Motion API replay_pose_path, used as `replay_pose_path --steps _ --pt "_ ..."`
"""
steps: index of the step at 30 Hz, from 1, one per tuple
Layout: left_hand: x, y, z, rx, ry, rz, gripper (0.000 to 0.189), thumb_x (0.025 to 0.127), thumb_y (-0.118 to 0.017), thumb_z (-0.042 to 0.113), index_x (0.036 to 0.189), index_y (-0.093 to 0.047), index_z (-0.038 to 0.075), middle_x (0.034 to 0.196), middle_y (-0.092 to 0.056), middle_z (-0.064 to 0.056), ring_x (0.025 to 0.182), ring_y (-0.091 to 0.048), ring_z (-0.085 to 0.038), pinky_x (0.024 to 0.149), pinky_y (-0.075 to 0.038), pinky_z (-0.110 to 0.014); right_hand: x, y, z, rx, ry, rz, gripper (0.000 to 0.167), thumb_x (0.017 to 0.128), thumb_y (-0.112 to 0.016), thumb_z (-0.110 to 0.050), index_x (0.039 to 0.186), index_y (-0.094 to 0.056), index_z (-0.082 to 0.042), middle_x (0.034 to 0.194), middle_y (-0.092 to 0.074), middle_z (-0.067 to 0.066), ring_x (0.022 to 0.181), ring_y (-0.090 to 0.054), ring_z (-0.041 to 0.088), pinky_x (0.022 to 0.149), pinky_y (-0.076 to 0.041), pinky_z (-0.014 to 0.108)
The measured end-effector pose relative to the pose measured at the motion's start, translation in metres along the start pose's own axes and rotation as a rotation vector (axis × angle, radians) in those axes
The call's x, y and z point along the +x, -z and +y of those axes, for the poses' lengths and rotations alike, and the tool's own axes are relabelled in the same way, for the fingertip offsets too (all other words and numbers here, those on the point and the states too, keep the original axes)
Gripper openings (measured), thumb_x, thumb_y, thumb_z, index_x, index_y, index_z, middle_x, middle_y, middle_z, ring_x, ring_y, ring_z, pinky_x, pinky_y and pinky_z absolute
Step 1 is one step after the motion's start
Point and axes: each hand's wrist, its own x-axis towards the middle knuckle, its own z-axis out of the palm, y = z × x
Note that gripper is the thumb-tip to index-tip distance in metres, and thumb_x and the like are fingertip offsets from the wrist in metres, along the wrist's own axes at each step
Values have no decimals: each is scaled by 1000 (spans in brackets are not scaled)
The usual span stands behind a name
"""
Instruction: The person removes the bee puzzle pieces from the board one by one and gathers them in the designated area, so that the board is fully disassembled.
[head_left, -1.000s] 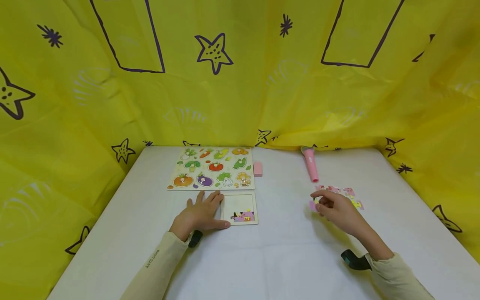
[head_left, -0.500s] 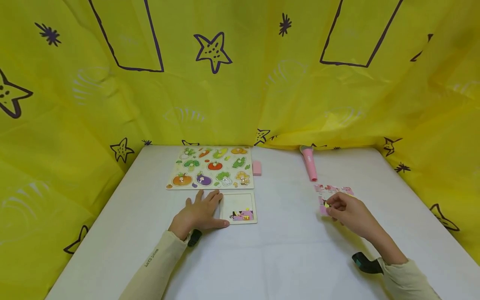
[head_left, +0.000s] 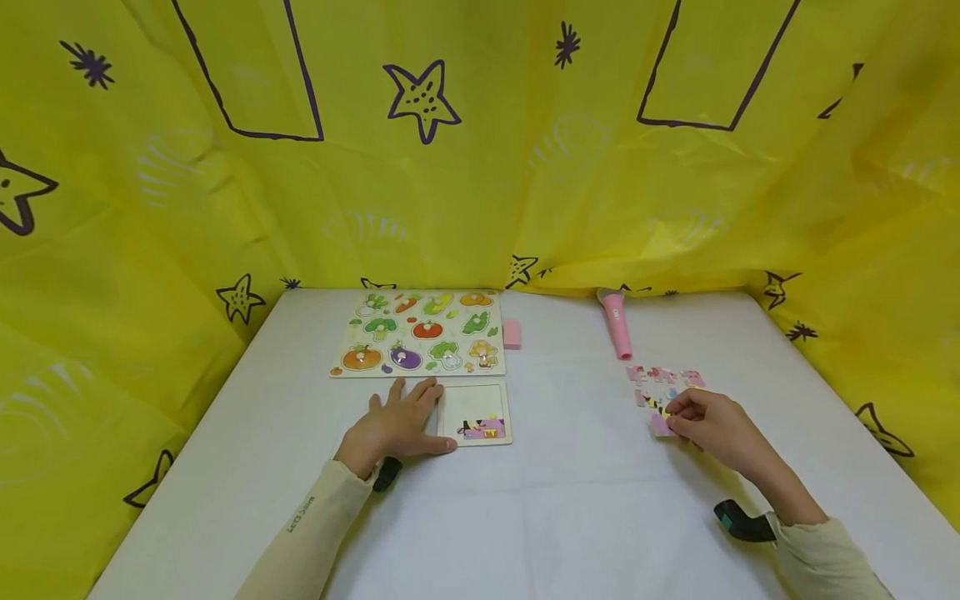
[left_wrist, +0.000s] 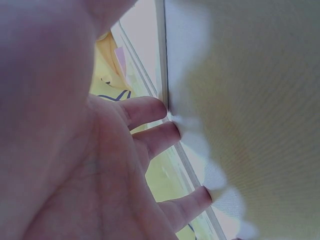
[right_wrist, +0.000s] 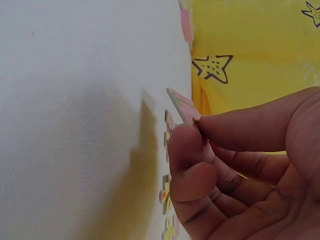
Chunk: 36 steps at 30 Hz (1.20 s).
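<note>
My left hand (head_left: 393, 423) lies spread along the left edge of a shallow puzzle tray (head_left: 507, 417), its thumb at the near left corner. In the tray's lower right part sit joined pink and yellow puzzle pieces (head_left: 486, 429). Between thumb and forefinger, my right hand (head_left: 716, 427) pinches a pink puzzle piece (right_wrist: 181, 106), tilted above the table. Under and behind that hand lie several loose puzzle pieces (head_left: 660, 375), partly hidden by the fingers. The left wrist view shows fingertips (left_wrist: 202, 195) against the table by a board edge.
A vegetable peg board (head_left: 416, 337) lies behind the tray, with a pink block (head_left: 512, 334) at its right side. Farther back on the right is a pink toy microphone (head_left: 617, 327). A yellow patterned curtain (head_left: 465, 192) encloses the white table (head_left: 570, 500).
My right hand has moved right and slightly toward me, with a pink puzzle piece now showing in its pinch. My left hand has stayed at the tray.
</note>
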Motion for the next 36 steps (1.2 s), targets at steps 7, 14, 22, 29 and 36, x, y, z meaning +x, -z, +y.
replay_pose_path --steps 7,14,22,29,36 --pt "-1 0 0 9 -7 2 96 94 -78 57 166 -36 9 175 -26 -13 156 -14 -58 115 -14 -84 6 -3 5 -9 -6 -10 17 100 -71 -2 111 -67 9 87 -68 6 70 -62 19 59 -51 27" --pt "-5 -1 3 -2 -2 9 96 93 -79 56 165 -38 9 174 -28 -13 156 -16 -58 114 -15 -84 11 -5 8 -107 -22 -15 13 98 -72 -4 106 -69 6 86 -66 3 78 -58 20 64 -49 28" --pt "-3 -3 0 5 -5 13 96 92 -79 57 165 -38 10 174 -28 -12 156 -16 -56 115 -15 -84 15 -5 9 -184 -3 -37 10 98 -71 -5 103 -69 4 84 -62 3 77 -54 20 65 -46 31" --pt "-3 -1 1 13 -5 17 96 93 -78 57 165 -38 10 174 -28 -12 156 -16 -56 115 -15 -84 17 -6 13 -211 53 -48 8 96 -71 -2 99 -66 4 83 -60 3 76 -52 20 65 -45 31" --pt "-3 2 1 12 -7 14 96 93 -78 57 165 -38 9 174 -28 -13 156 -16 -57 115 -15 -84 23 -6 15 -208 85 -71 9 97 -70 0 101 -66 7 86 -62 6 79 -54 22 67 -48 34"
